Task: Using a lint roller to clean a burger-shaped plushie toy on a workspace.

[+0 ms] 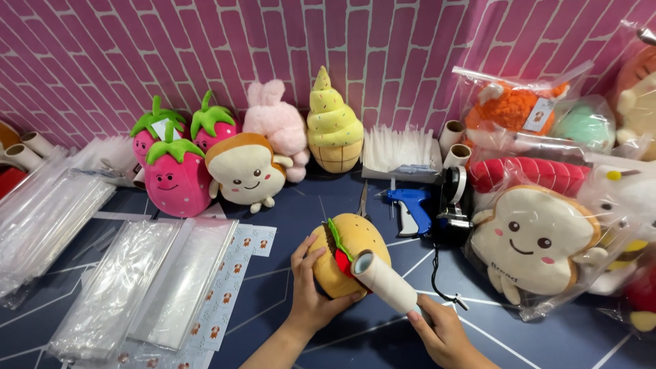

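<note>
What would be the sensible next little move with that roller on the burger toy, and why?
Probably roll the lint roller a short way across the burger plush. The right hand holds the roller's handle with its white head resting against the plush's side, while the left hand steadies the plush from the other side on the blue table.

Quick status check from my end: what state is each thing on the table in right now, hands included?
Left hand: gripping the burger plush.
Burger plush: held on the table, roller against it.
Right hand: gripping the lint roller's handle.
Lint roller: tilted, pressed on the plush.
Toast plush in bag: bagged.
Small toast plush: unbagged, upright.
Clear bags: stacked flat, empty.
Blue tagging gun: lying unused.
</note>
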